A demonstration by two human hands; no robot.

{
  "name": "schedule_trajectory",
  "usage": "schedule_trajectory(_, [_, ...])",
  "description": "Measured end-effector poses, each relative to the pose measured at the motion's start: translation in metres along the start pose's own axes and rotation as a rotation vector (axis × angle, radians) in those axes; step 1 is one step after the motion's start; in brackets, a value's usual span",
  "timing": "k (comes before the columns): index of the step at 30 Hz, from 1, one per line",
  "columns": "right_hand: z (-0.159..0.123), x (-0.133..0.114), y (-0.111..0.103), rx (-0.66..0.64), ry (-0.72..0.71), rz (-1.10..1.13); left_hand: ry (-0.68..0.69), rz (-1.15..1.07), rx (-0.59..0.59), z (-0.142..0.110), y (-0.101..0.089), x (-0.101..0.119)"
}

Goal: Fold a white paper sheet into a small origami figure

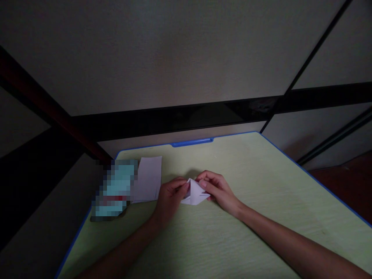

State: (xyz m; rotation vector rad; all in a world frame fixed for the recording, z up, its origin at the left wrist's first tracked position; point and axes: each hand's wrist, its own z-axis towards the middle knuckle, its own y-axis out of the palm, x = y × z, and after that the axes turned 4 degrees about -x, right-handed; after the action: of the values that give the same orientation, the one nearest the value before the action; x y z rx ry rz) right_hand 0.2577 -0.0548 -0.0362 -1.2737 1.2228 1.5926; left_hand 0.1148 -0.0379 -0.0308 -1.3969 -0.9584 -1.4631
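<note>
Between my hands, low over the middle of the table, is a small piece of folded white paper [195, 195] with a raised peak and pointed lower edges. My left hand [172, 193] pinches its left side, the thumb pressed near the peak. On the other side my right hand [216, 190] grips the paper with thumb and fingers. Parts of the fingers behind the paper are hidden. To the left of my left hand lies a stack of white paper sheets [148, 176], flat on the table.
A pale wood-grain table [261, 178] with a blue rim carries everything. A blue handle-like strip [192, 143] sits at its far edge. Left of the paper stack lies a pixelated, light-blue object [116, 190]. Behind the table stands a panelled wall or cabinet [174, 58] with a dark band.
</note>
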Motion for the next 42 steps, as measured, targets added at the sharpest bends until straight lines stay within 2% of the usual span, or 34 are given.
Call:
schedule_trajectory(3, [0.002,0.003,0.001,-0.021,-0.003,-0.007,0.013,0.019,-0.053,0.000,0.000,0.000])
schedule_trajectory(10, [0.001,0.002,0.002,-0.049,-0.015,-0.010,-0.088,0.000,-0.130,0.001,-0.003,-0.002])
schedule_trajectory(17, [-0.001,0.001,0.000,-0.033,-0.047,-0.149,-0.088,0.044,-0.184,0.001,-0.002,-0.001])
schedule_trajectory(29, [-0.008,-0.003,-0.003,-0.313,-0.040,-0.273,-0.162,-0.005,-0.305,-0.001,-0.005,-0.005])
schedule_trajectory(37, [-0.009,-0.004,-0.003,-0.316,-0.107,-0.421,-0.156,-0.043,-0.324,-0.001,-0.006,-0.006])
schedule_trajectory(42, [-0.007,-0.002,-0.003,-0.308,-0.099,-0.370,-0.126,-0.015,-0.349,-0.001,-0.006,-0.006])
